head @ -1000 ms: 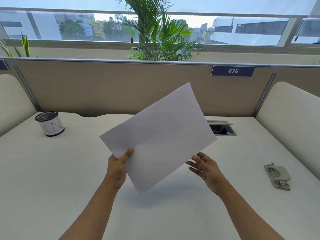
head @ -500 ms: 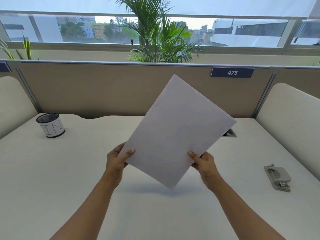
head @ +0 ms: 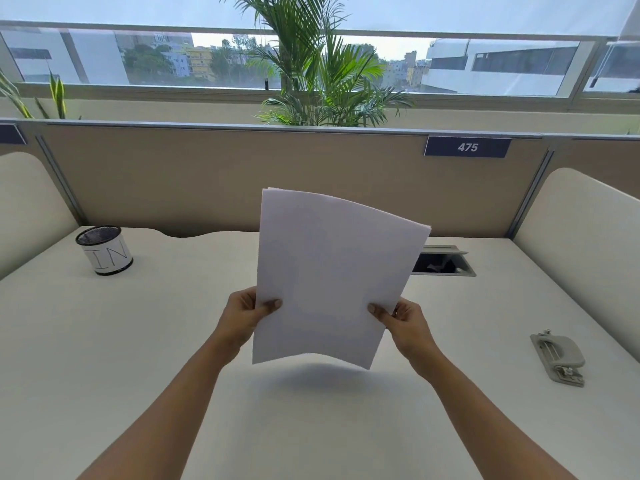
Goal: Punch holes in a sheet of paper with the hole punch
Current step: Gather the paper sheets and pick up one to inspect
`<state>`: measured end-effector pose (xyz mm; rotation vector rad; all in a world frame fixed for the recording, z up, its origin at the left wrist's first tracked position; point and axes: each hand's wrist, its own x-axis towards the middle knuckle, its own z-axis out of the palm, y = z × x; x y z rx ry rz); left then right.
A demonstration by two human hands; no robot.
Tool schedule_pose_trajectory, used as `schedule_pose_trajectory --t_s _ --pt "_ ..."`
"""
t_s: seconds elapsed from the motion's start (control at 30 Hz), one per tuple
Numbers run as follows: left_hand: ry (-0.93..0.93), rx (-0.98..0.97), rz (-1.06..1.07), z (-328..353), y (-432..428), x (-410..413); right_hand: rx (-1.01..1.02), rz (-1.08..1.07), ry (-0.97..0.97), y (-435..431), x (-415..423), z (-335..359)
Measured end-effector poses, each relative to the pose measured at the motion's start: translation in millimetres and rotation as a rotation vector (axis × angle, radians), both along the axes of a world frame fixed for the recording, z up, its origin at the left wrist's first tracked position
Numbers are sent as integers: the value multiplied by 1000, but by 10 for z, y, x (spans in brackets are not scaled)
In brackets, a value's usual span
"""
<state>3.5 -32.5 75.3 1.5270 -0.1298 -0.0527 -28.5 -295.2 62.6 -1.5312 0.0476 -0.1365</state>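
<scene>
Head cam: one sheet of paper (head: pixel 332 278) mid-frame, held upright off the desk (head: pixel 104 358), slightly bowed. Left hand (head: pixel 244 318) pinches its left edge, thumb on the front; right hand (head: pixel 403 323) pinches the right edge the same way. One hole punch (head: pixel 558 358) lies flat on the desk at right of frame, well apart from both hands. One mesh pen cup (head: pixel 104 250) at left, one open cable hatch (head: pixel 443 261) behind the sheet. Top edge may show a second sheet, can't tell.
</scene>
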Motion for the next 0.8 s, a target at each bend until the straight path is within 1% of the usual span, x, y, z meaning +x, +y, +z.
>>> schedule_pose_trajectory --t_s 0.2,0.33,0.5,0.8 --pt "18 20 16 -93 0 -36 -27 35 28 23 -31 -36" --pt "28 45 14 -91 -22 -28 -44 20 31 49 -34 -40" --pt "2 26 33 -22 -41 4 -43 8 15 38 -14 7" --pt "9 -3 27 -25 -76 -1 -39 -5 24 43 -27 -7"
